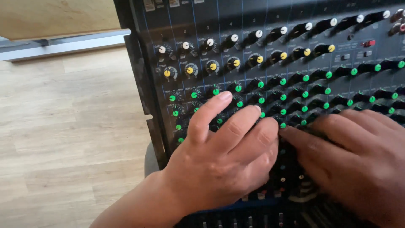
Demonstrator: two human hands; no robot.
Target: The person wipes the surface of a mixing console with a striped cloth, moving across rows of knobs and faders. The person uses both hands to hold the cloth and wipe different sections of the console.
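Working the green-capped knobs (270, 101) midway down the black audio mixer (295, 55), which stands tilted over a pale wood floor (63, 126). Left hand (223, 160) loosely spread, index raised, middle fingertip on 1 knob, gripping nothing. Right hand (358, 156) flat, fingers extended, tip meeting the left at another knob; grip cannot be told. Best kept light and single-fingered here, probably: neighbours packed tight. Yellow knobs (236, 62) and white knobs (234, 38) above; lower controls hidden under both palms.
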